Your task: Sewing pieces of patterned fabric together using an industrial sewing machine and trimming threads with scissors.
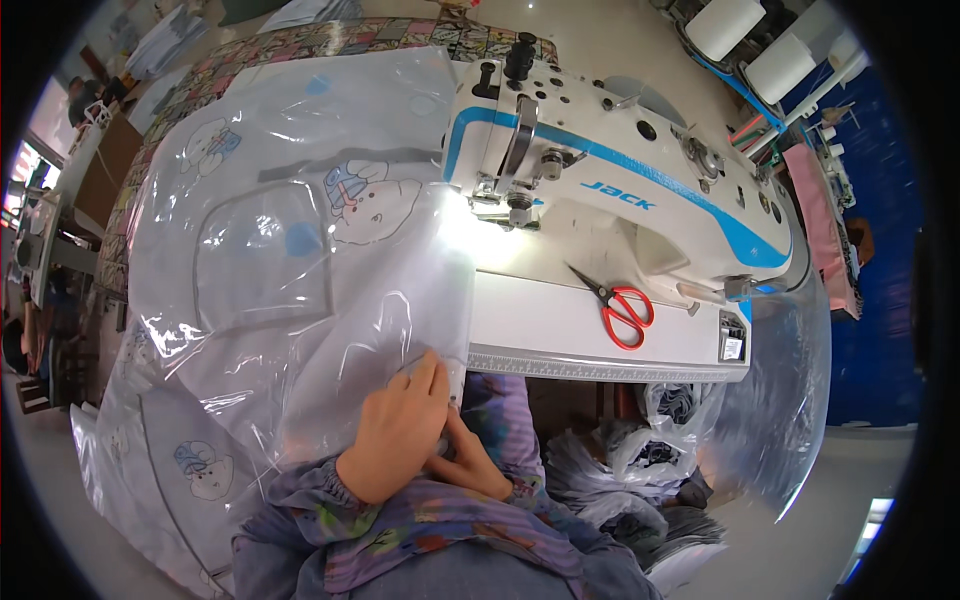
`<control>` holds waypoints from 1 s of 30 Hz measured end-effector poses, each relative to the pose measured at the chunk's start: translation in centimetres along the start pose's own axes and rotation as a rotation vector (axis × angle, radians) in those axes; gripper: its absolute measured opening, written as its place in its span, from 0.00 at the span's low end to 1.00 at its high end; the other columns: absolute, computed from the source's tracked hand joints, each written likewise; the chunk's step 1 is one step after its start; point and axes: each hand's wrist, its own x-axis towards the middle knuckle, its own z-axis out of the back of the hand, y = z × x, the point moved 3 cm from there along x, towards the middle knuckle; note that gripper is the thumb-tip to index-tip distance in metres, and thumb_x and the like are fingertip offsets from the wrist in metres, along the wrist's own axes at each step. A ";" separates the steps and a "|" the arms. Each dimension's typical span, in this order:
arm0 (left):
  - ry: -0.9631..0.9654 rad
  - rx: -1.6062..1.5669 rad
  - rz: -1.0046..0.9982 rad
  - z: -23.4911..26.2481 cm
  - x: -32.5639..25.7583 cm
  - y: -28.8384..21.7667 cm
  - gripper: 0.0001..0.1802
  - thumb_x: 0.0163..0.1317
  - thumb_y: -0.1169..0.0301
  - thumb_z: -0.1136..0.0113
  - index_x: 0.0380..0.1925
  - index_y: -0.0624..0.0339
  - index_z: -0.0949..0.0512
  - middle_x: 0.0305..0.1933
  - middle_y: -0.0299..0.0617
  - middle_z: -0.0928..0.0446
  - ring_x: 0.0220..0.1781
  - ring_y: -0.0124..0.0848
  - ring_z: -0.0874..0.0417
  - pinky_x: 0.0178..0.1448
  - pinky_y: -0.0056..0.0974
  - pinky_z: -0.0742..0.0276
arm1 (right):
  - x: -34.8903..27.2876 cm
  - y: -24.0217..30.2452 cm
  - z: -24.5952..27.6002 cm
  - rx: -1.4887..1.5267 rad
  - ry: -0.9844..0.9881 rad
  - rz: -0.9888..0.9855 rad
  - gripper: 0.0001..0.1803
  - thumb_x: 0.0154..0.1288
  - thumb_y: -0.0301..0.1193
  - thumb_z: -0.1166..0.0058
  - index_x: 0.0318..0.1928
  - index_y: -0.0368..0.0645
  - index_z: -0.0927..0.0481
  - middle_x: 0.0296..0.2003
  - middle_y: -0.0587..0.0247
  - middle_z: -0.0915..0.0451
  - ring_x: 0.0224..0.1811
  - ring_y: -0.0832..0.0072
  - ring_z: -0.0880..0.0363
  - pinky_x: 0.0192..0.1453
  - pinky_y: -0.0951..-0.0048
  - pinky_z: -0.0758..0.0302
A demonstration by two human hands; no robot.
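A large clear plastic sheet [250, 370], printed with pale cartoon bears and blue dots, spreads over the left side of the sewing table and hangs off its front. My left hand [395, 430] lies on its right edge near the front of the table, fingers pressed together on the plastic. Just right of and below it, my right hand [472, 462] pinches the same edge, its fingertips partly covered by the left hand. Beyond both hands stands a white and blue sewing machine [620, 180]; its lamp lights the needle area, where glare hides detail at the sheet's edge.
Red-handled scissors [627, 316] lie on the machine bed, right of the sheet. A ruler strip [600, 365] runs along the table's front edge. Below hang bundles of plastic and dark material [650, 450]. White thread cones [725, 28] stand at the far right.
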 end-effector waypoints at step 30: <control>-0.047 0.214 -0.036 -0.2 3.2 1.6 0.28 0.64 0.71 0.41 0.65 0.68 0.22 0.68 0.53 0.22 0.68 0.47 0.20 0.74 0.54 0.26 | 2.0 0.5 -0.1 0.203 0.076 -0.015 0.40 0.75 0.24 0.35 0.80 0.35 0.41 0.75 0.54 0.33 0.78 0.69 0.36 0.80 0.66 0.37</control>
